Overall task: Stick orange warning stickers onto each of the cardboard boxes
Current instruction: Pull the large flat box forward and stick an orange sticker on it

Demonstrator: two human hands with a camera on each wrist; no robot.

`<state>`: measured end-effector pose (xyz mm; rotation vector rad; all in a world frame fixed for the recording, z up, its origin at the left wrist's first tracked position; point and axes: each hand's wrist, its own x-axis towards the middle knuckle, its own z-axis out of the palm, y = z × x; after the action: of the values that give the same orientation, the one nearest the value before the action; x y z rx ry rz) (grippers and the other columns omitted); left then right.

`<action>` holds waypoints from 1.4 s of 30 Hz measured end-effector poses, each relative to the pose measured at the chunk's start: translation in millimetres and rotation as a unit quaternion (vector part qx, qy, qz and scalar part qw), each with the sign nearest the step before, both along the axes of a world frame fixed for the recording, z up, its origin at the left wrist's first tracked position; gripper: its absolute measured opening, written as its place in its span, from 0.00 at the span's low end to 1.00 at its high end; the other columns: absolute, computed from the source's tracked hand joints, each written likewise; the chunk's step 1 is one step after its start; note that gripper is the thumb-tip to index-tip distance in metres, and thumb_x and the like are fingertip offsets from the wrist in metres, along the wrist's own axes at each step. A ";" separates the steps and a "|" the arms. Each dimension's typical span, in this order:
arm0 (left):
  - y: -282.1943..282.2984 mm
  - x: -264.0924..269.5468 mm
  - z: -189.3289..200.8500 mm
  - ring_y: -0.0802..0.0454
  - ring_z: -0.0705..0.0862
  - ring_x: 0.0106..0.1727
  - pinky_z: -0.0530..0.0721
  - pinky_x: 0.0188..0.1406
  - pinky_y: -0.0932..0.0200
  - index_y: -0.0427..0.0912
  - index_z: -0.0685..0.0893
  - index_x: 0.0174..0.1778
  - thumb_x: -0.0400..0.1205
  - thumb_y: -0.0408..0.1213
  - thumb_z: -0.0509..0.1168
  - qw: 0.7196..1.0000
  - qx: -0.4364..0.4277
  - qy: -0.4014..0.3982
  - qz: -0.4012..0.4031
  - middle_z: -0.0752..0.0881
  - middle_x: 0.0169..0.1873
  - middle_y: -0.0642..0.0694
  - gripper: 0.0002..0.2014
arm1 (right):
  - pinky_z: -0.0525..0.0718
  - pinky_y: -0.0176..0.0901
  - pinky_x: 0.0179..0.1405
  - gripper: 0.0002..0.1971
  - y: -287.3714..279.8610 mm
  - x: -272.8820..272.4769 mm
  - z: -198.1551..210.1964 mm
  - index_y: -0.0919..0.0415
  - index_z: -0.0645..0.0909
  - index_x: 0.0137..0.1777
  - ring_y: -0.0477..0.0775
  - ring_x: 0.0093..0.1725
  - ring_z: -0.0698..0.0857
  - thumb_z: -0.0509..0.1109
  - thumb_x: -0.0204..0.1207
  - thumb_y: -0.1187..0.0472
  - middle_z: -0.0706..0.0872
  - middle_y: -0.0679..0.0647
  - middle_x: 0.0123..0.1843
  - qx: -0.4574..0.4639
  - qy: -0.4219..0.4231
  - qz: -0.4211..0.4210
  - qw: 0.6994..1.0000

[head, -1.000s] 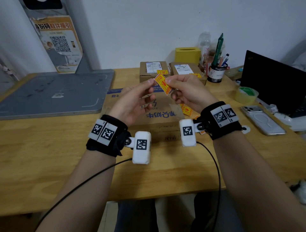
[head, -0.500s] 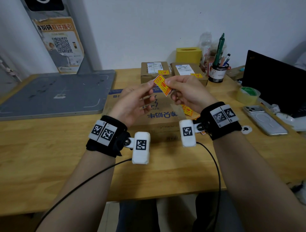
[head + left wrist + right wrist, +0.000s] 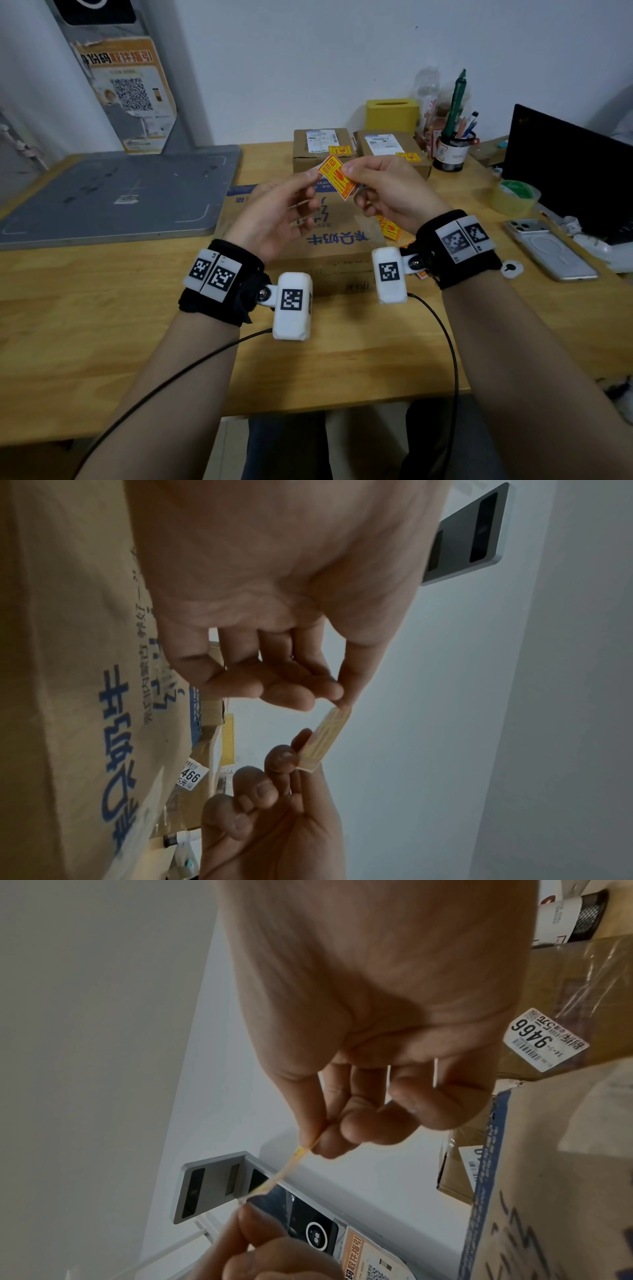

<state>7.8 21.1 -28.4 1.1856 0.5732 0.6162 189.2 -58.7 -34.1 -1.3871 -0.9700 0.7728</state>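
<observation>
An orange warning sticker (image 3: 337, 176) is held in the air above a large flat cardboard box (image 3: 329, 238) with blue print. My right hand (image 3: 352, 171) pinches its right edge between thumb and forefinger. My left hand (image 3: 310, 178) pinches its upper left corner. The left wrist view shows the sticker's (image 3: 325, 737) pale back, and the right wrist view shows the sticker (image 3: 284, 1172) edge-on. Two small cardboard boxes (image 3: 322, 150) (image 3: 390, 149) stand behind, each bearing an orange sticker (image 3: 340, 150) (image 3: 407, 157). Loose orange stickers (image 3: 390, 229) lie on the large box under my right wrist.
A grey board (image 3: 120, 192) lies on the wooden table (image 3: 102, 325) at the left. At the right are a yellow box (image 3: 392, 114), a pen cup (image 3: 452, 152), a tape roll (image 3: 515, 197), a phone (image 3: 548, 246) and a black laptop (image 3: 568, 171).
</observation>
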 end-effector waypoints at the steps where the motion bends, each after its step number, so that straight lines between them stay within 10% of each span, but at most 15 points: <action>1: 0.1 0.6 -0.2 0.58 0.82 0.32 0.77 0.34 0.60 0.49 0.90 0.31 0.82 0.42 0.72 1.000 -0.001 -0.002 0.001 0.82 0.29 0.55 0.12 | 0.71 0.39 0.24 0.06 0.0 -0.4 -0.1 0.58 0.89 0.53 0.47 0.26 0.79 0.73 0.84 0.58 0.86 0.54 0.37 -0.001 0.000 -0.001 1.000; 27: 0.5 8.0 -10.1 0.60 0.76 0.29 0.71 0.25 0.66 0.47 0.76 0.36 0.84 0.39 0.63 0.999 -0.034 -0.014 -0.008 0.77 0.28 0.54 0.10 | 0.73 0.40 0.24 0.03 0.2 -15.4 -2.8 0.56 0.90 0.50 0.48 0.26 0.80 0.75 0.82 0.58 0.88 0.51 0.33 -0.027 -0.043 -0.003 0.999; 42: -5.2 9.9 -10.6 0.58 0.64 0.25 0.63 0.27 0.62 0.49 0.79 0.35 0.84 0.38 0.64 1.000 0.027 0.006 -0.003 0.65 0.23 0.56 0.11 | 0.78 0.42 0.28 0.15 -4.6 -26.3 5.1 0.57 0.94 0.50 0.48 0.33 0.86 0.77 0.78 0.45 0.95 0.52 0.50 -0.030 -0.111 -0.021 0.993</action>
<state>17.7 15.9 -39.0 1.2412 0.5654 0.6236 162.9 -63.3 -29.0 -1.5643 -1.0923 0.6293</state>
